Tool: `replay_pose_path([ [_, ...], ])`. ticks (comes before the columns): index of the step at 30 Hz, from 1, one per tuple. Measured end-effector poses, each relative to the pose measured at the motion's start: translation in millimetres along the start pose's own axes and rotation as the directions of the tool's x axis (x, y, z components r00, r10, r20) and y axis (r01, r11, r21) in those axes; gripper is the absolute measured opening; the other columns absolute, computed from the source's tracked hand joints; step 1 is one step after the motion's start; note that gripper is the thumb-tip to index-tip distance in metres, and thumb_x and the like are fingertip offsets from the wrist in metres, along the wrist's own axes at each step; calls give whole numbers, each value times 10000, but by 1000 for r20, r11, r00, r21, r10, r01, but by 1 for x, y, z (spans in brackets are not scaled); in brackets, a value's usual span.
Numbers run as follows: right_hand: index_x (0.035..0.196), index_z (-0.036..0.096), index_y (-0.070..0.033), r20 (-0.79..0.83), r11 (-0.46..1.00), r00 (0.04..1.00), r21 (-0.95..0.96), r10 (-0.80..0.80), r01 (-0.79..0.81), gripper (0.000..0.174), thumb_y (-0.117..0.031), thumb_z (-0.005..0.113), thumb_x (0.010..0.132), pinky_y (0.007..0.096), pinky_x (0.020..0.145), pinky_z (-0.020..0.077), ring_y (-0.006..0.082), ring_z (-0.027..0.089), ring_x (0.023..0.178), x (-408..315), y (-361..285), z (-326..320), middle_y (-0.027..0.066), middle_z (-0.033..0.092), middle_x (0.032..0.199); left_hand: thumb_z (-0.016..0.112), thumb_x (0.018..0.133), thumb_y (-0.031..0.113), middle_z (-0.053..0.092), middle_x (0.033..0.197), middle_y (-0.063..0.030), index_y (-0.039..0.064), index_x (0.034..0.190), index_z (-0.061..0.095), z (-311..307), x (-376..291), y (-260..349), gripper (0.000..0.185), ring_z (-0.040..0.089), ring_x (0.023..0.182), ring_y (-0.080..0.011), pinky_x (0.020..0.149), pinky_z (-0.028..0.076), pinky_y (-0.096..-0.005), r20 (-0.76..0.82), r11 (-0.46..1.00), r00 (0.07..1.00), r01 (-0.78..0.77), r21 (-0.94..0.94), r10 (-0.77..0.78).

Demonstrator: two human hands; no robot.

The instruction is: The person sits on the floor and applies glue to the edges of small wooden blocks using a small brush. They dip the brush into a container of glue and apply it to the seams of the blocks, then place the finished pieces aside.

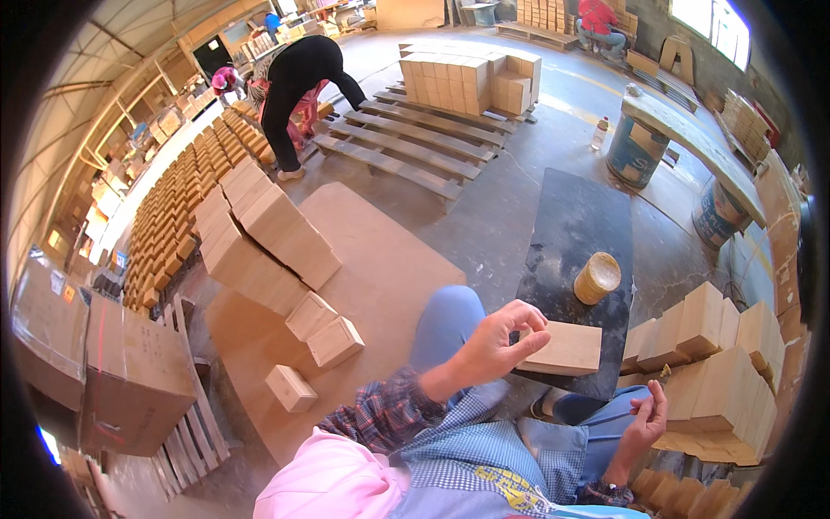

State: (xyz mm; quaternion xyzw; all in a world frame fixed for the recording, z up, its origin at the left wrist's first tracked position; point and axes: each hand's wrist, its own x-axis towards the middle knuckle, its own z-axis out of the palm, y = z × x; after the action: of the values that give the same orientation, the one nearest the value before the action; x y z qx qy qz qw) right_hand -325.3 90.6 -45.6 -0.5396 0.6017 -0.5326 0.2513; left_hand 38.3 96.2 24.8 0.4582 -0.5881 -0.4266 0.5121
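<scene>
My left hand (496,342) is over the left end of a pale wooden box (565,348), thumb and fingers curved with a gap between them. I cannot tell whether they touch it. The box lies on a dark board (574,220) in front of my knees. Farther along that board stands a yellow, smeared tub (596,279) with a pale top. My right hand (639,425) is raised over my right thigh, fingers bent. Just above its fingertips shows a small yellowish lump (666,370); whether the hand holds it is unclear.
Stacked wooden boxes (720,396) rise close on my right. A brown sheet (382,240) at left carries long rows of boxes (259,237) and a few loose ones. Ahead are a slatted pallet (408,146) and a bending person (305,71). Cartons (133,370) stand far left.
</scene>
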Motion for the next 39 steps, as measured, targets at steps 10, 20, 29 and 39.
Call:
replay_pose_path([
  [10, 1367, 706, -32, 0, 1000, 1000, -13, -3, 3, 300, -123, 541, 1135, 224, 724, 530, 72, 641, 839, 1, -2, 2, 71, 755, 1282, 701, 1071, 246, 650, 1234, -99, 37, 1056, 690, 1, -1, -3, 209, 648, 1133, -170, 1008, 520, -318, -15, 999, 1000, -15, -41, 15],
  [20, 1374, 702, -33, 9, 1000, 1000, 12, -17, 17, 303, -112, 534, 1134, 224, 724, 523, 68, 630, 828, 9, -4, 4, 66, 752, 1286, 737, 1045, 313, 657, 1139, -80, 34, 1061, 702, 4, -1, -5, 281, 623, 998, -163, 903, 520, -322, -62, 996, 996, -70, -48, 67],
  [29, 1371, 699, -29, 2, 998, 999, 38, -42, 42, 302, -112, 530, 1134, 226, 712, 509, 65, 623, 820, 10, -2, 5, 62, 750, 1278, 717, 1057, 269, 677, 1223, -111, 24, 1053, 691, -3, -12, 9, 247, 622, 1177, -203, 1038, 485, -350, -24, 999, 1000, 1, -36, -2],
  [39, 1341, 711, -18, -30, 998, 998, 48, -49, 50, 288, -81, 533, 1124, 231, 703, 508, 71, 624, 803, 6, -7, -2, 43, 748, 1216, 712, 1059, 295, 674, 1230, -107, 27, 1032, 699, 0, -18, 11, 269, 611, 1204, -218, 1053, 476, -363, -26, 999, 1000, -8, -38, 7],
])
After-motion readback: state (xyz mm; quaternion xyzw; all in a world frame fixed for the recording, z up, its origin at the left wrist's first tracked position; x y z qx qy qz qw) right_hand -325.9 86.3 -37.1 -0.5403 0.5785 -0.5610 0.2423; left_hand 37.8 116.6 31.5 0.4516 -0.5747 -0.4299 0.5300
